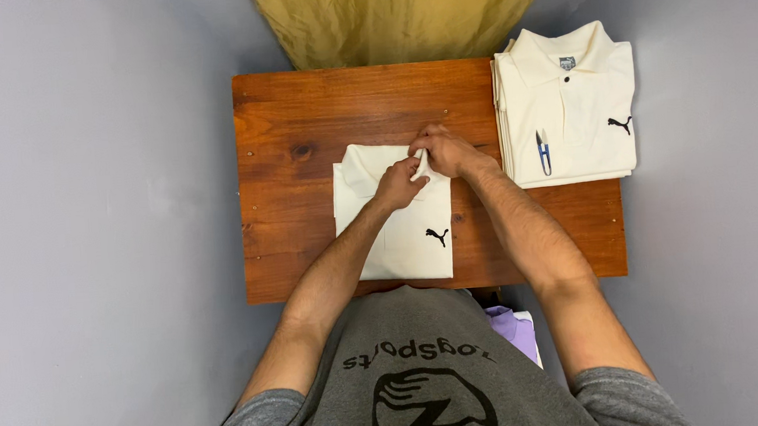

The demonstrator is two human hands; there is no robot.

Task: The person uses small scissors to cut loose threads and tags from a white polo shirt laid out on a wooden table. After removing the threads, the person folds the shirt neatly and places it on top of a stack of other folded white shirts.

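Folded cream polo shirt (402,229) centred on wooden table (303,121). Left hand (399,184) and right hand (445,150) together at collar, both pinching small white tag (421,160). Stack of folded shirts (578,104) at far right corner, blue thread snips (544,152) on top.

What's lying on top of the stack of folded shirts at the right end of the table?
A small pair of blue-handled snips lies on the top cream polo shirt. Only edges of the shirts beneath show, and the wooden table under the stack is covered.
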